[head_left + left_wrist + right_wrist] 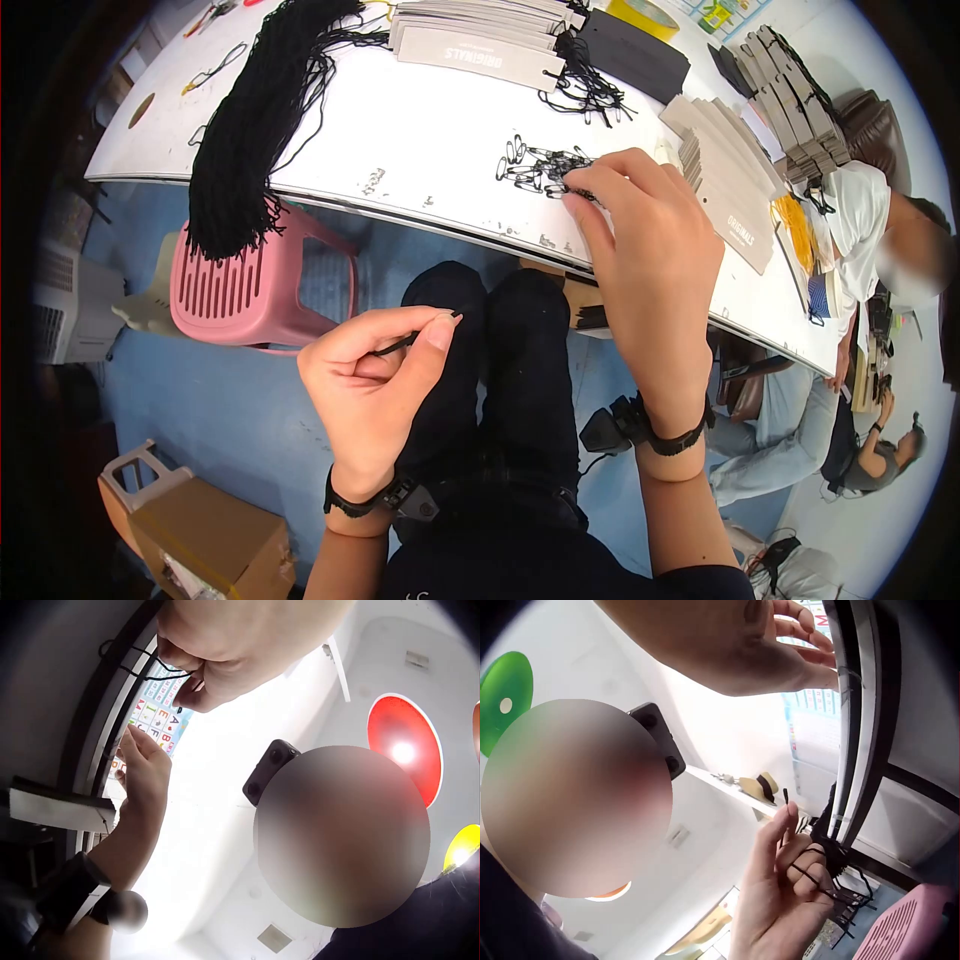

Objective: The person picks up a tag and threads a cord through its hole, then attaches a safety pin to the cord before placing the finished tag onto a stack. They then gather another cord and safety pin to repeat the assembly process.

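Observation:
A thin black cord (397, 345) is pinched between the thumb and index finger of my left hand (375, 370), above my lap and in front of the table edge. Its short tip sticks out past the fingertips; in the right wrist view the rest of the cord (808, 871) loops across the curled fingers. My right hand (650, 230) reaches over the table to a small pile of black safety pins (530, 168). Its thumb and index fingertips are at the pile's right side, with a gap between them, and the hand covers part of the pins.
A thick bundle of black cords (265, 120) hangs over the table's front edge above a pink stool (240, 285). Grey card tags (475, 55) lie stacked at the back, with more tags (735, 190) to the right. Another person (865, 215) sits at the right.

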Motion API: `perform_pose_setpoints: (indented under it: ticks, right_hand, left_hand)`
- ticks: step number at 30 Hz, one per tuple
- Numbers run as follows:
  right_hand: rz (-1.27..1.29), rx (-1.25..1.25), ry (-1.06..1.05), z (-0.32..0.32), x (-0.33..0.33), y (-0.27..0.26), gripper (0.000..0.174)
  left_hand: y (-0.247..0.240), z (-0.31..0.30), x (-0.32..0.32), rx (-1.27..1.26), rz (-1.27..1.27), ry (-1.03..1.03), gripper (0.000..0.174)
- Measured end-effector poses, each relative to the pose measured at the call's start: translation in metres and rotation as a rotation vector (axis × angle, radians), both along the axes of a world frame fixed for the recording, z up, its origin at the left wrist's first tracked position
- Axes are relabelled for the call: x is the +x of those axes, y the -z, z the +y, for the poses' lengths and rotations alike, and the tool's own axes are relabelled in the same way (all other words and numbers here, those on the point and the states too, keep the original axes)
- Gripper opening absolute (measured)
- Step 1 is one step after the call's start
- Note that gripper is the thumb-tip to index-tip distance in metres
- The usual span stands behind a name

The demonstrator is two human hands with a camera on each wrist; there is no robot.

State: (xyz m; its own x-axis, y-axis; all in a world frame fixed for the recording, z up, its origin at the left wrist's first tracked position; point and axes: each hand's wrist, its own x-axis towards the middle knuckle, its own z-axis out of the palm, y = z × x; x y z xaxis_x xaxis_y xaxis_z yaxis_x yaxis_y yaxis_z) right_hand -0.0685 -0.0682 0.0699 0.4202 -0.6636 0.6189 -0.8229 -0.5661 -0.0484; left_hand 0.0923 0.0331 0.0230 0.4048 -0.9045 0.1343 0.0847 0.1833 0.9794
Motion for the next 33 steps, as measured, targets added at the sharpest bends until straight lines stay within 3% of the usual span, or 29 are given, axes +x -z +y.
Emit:
perform_pose_setpoints:
  ticks: [5,14,28,33]
  right_hand:
    - [-0.006,-0.032,-0.047,-0.003,-0.002,0.003,0.015]
    - [0.016,-0.015,0.001,-0.003,-0.003,0.001,0.009]
    - [-0.074,0.182,-0.006,-0.005,-0.012,-0.003,0.005]
    - [-0.145,0.094,-0.022,-0.005,-0.013,-0.004,0.006]
  left_hand:
    - [0.004,-0.001,0.002,-0.015,0.002,0.004,0.01]
    - [0.002,-0.005,-0.001,-0.007,0.032,0.021,0.01]
    - [0.0,-0.006,-0.005,0.003,0.026,0.016,0.009]
    - [-0.002,-0.008,-0.006,0.008,0.031,0.008,0.009]
